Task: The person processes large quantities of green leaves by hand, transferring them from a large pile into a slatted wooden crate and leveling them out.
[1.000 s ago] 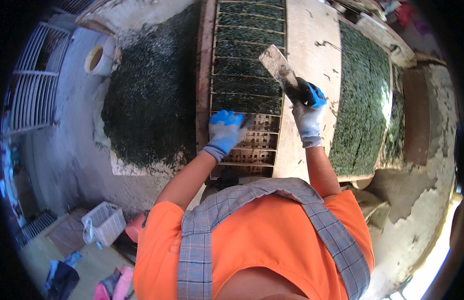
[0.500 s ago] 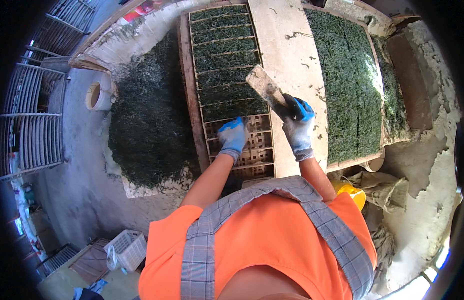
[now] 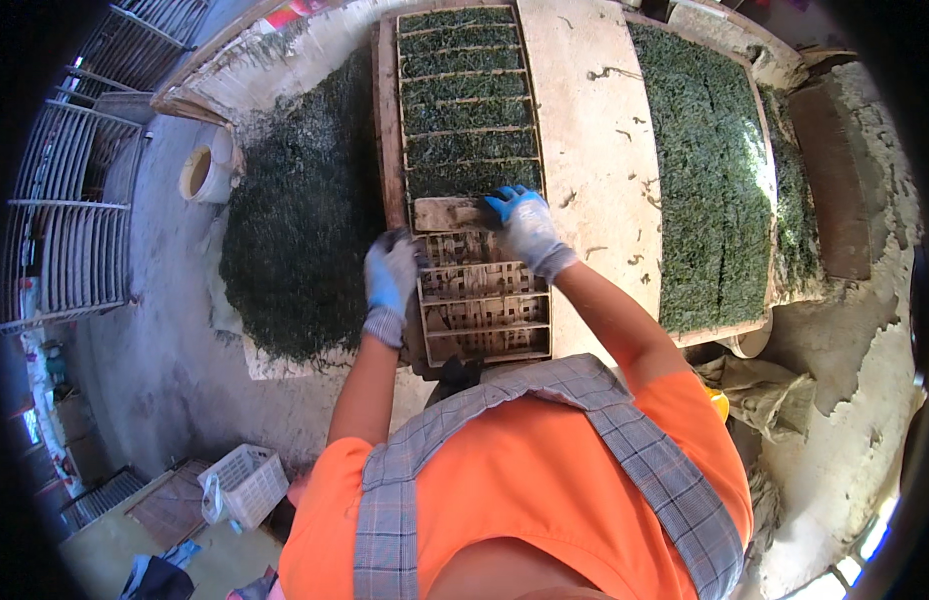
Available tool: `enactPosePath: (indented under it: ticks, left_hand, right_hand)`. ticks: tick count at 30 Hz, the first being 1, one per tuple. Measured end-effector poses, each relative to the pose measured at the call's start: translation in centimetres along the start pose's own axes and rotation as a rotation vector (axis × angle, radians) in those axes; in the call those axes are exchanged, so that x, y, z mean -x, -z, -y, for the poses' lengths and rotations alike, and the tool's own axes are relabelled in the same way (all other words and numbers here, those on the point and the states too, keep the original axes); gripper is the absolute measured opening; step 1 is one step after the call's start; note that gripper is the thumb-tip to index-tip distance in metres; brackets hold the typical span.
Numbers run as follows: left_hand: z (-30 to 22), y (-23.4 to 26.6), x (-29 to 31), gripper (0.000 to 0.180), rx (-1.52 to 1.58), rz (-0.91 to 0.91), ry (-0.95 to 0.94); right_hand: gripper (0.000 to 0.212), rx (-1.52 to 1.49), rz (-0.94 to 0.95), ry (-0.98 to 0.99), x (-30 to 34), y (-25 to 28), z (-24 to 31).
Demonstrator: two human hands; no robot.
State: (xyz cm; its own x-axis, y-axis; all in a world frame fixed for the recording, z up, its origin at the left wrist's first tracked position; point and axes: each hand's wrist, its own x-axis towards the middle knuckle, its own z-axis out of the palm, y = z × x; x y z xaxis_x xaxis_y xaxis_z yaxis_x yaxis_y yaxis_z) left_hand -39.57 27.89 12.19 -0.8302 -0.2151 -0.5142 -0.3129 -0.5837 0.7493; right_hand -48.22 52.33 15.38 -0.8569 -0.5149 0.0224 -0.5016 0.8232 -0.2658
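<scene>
A long wooden frame [image 3: 540,140] split by cross slats lies before me. Its far compartments hold dark green, shredded seaweed-like material [image 3: 470,147]; the near ones show a bare lattice bottom [image 3: 490,315]. My right hand [image 3: 530,232], in a blue and grey-white glove, grips a flat wooden paddle [image 3: 440,214]. The paddle lies crosswise on the frame, where the filled part meets the bare lattice. At the frame's left edge is my left hand [image 3: 388,280], gloved alike. Its fingertips look dark and blurred, so I cannot make out what they hold, if anything.
A large loose heap of the green material [image 3: 300,220] lies left of the frame. A pale board [image 3: 595,160] with scraps runs along the right, beside a packed green sheet [image 3: 710,180]. A white bucket [image 3: 210,172], slatted racks [image 3: 75,250] and a white crate [image 3: 247,485] stand left.
My right hand has swung the paddle left and down onto the frame. My left hand has moved from the frame's compartments to its left edge. The view has shifted slightly.
</scene>
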Motion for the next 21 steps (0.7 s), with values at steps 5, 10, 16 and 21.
enactPosePath:
  ticks: [5,10,16,21]
  left_hand:
    - [3.0,2.0,6.5,0.030,-0.854,-0.237,-0.296]
    - [3.3,0.4,10.1,0.050,-1.349,-0.108,-0.361]
    - [4.6,2.8,9.5,0.042,-1.624,-0.141,-0.119]
    - [6.3,4.3,7.3,0.030,-0.699,-0.268,0.177]
  right_hand:
    - [0.055,0.046,-0.012,0.112,-1.0,-2.4,-0.4]
    - [0.019,-0.687,0.372,-0.209,-2.2,2.7,-3.8]
    - [0.024,0.060,0.607,-0.067,4.7,6.5,-0.4]
    - [0.024,0.154,0.408,-0.094,5.5,0.6,-1.3]
